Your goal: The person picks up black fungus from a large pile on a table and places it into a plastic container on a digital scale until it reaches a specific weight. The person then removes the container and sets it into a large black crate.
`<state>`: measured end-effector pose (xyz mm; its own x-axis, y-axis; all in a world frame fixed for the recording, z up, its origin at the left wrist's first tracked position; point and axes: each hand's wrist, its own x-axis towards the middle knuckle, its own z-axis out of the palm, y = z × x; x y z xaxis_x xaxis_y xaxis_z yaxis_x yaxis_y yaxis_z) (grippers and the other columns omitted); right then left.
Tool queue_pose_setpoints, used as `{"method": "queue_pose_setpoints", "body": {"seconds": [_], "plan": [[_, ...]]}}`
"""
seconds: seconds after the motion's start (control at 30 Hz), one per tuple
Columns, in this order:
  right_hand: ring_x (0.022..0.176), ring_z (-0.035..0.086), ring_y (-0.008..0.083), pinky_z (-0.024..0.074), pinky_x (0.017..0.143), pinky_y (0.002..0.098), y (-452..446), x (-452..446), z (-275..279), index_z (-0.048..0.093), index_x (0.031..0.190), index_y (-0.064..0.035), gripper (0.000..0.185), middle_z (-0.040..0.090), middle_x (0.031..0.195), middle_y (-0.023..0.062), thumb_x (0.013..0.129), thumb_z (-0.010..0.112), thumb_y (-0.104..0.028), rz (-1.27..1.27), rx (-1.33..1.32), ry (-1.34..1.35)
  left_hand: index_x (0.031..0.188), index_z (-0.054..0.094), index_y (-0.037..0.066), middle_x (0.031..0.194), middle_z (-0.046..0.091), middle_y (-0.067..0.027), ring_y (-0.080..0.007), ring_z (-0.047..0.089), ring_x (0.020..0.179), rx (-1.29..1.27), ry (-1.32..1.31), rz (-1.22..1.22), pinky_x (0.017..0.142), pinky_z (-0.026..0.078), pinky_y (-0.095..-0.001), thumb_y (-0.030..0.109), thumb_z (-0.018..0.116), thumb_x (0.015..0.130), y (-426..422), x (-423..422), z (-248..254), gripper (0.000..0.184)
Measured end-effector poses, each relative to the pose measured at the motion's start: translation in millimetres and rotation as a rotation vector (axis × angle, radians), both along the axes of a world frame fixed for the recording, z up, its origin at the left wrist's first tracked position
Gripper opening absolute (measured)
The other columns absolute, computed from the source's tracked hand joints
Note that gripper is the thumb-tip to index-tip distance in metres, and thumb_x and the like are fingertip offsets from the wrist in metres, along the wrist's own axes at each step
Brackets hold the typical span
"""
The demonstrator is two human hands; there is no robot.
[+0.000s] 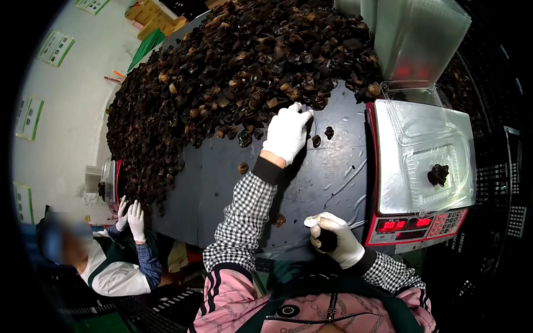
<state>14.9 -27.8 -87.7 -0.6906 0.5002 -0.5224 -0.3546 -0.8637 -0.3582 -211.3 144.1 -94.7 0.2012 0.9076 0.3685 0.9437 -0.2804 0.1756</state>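
Dark wood ear mushrooms (244, 72) lie in a large heap on the grey table. At the heap's near edge, my left hand (286, 134), in a white glove, reaches down with its fingers bent together; what is under the fingertips is hidden. Closer to my body, my gloved right hand (340, 242) is curled around a dark, rounded piece that looks like a wood ear mushroom (327, 240). On the red scale (371, 183) to the right sits an open clear plastic box (413, 191) with a small dark mushroom clump (438, 175) inside.
Stacked clear plastic boxes (419, 39) stand behind the scale. Loose mushroom pieces (316, 141) lie right of my left hand, and another piece (280, 221) lies nearer me. At the left, a co-worker (119, 266) holds two gloved hands by the table edge.
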Motion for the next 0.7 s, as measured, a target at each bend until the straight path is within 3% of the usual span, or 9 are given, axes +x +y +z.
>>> {"method": "queue_pose_setpoints", "body": {"seconds": [0.07, 0.2, 0.23, 0.37, 0.5, 0.53, 0.6, 0.67, 0.7], "plan": [[0.066, 0.057, 0.0181, 0.0428, 0.056, 0.0304, -1, 4, 1, 0.066, 0.111, -0.0019, 0.027, 0.061, 0.081, 0.0015, 0.099, 0.058, -0.024, -0.009, 0.010, -0.013, 0.109, 0.074, 0.008, 0.098, 0.069, -0.0145, -0.0366, 0.066, 0.096, -0.183, -0.071, -0.034, 0.085, 0.056, -0.0438, -0.001, 0.065, 0.078, 12, -3, -11, 0.034], [0.065, 0.056, 0.0180, 0.0422, 0.055, 0.0298, 2, 8, 4, 0.066, 0.111, -0.0010, 0.027, 0.061, 0.081, 0.0024, 0.098, 0.058, -0.023, -0.016, -0.019, -0.030, 0.100, 0.073, 0.007, 0.091, 0.068, -0.0112, -0.0342, 0.065, 0.090, 0.022, -0.214, -0.062, 0.081, 0.055, -0.0432, -0.005, 0.062, 0.078, 9, 17, 1, 0.027], [0.065, 0.056, 0.0179, 0.0421, 0.055, 0.0294, 0, 7, 2, 0.066, 0.111, -0.0010, 0.027, 0.061, 0.081, 0.0028, 0.098, 0.058, -0.023, -0.020, -0.009, -0.024, 0.102, 0.073, 0.008, 0.092, 0.067, -0.0115, -0.0332, 0.065, 0.091, 0.025, -0.260, -0.119, 0.082, 0.055, -0.0425, -0.005, 0.060, 0.079, 6, 26, 1, 0.029], [0.066, 0.057, 0.0160, 0.0439, 0.058, 0.0266, 1, 6, 7, 0.066, 0.111, 0.0013, 0.024, 0.061, 0.080, 0.0044, 0.100, 0.055, -0.016, 0.017, -0.014, -0.013, 0.115, 0.069, 0.005, 0.109, 0.064, -0.0152, -0.0354, 0.061, 0.102, -0.147, 0.031, -0.191, 0.090, 0.054, -0.0420, -0.003, 0.061, 0.079, -6, 58, -9, 0.037], [0.065, 0.059, 0.0180, 0.0455, 0.057, 0.0285, 4, 19, 31, 0.066, 0.108, 0.0030, 0.020, 0.064, 0.083, 0.0085, 0.101, 0.050, -0.006, 0.077, 0.063, 0.029, 0.106, 0.069, 0.005, 0.109, 0.066, -0.0148, -0.0363, 0.061, 0.104, -0.071, -0.144, -0.195, 0.090, 0.053, -0.0419, -0.006, 0.060, 0.079, -21, 55, -8, 0.030], [0.066, 0.060, 0.0181, 0.0477, 0.060, 0.0293, 2, 27, 36, 0.066, 0.108, 0.0052, 0.019, 0.067, 0.088, 0.0126, 0.099, 0.049, 0.002, 0.045, 0.148, 0.079, 0.107, 0.070, 0.005, 0.112, 0.066, -0.0152, -0.0362, 0.061, 0.105, -0.028, -0.133, -0.150, 0.089, 0.054, -0.0422, -0.007, 0.061, 0.078, -26, 57, 6, 0.032], [0.067, 0.061, 0.0183, 0.0490, 0.062, 0.0296, 6, 49, 72, 0.067, 0.111, 0.0061, 0.021, 0.070, 0.095, 0.0160, 0.097, 0.052, 0.003, 0.039, 0.277, 0.009, 0.111, 0.070, 0.005, 0.117, 0.065, -0.0160, -0.0357, 0.062, 0.109, -0.042, -0.119, -0.090, 0.090, 0.055, -0.0421, -0.007, 0.060, 0.079, -34, 54, 7, 0.036], [0.065, 0.063, 0.0193, 0.0495, 0.059, 0.0309, 19, 79, 111, 0.069, 0.107, 0.0098, 0.028, 0.071, 0.093, 0.0217, 0.086, 0.051, 0.005, -0.056, 0.635, -0.079, 0.115, 0.069, 0.006, 0.122, 0.064, -0.0167, -0.0357, 0.062, 0.113, -0.143, -0.014, -0.037, 0.093, 0.055, -0.0417, -0.008, 0.060, 0.079, -41, 51, -7, 0.039], [0.073, 0.065, 0.0162, 0.0541, 0.065, 0.0278, 23, 101, 113, 0.069, 0.117, 0.0084, 0.030, 0.070, 0.093, 0.0170, 0.093, 0.052, 0.006, -0.116, 0.845, -0.126, 0.116, 0.068, 0.005, 0.124, 0.063, -0.0176, -0.0363, 0.061, 0.115, -0.144, -0.032, -0.037, 0.095, 0.055, -0.0416, -0.007, 0.060, 0.081, -40, 47, -15, 0.038]]}}
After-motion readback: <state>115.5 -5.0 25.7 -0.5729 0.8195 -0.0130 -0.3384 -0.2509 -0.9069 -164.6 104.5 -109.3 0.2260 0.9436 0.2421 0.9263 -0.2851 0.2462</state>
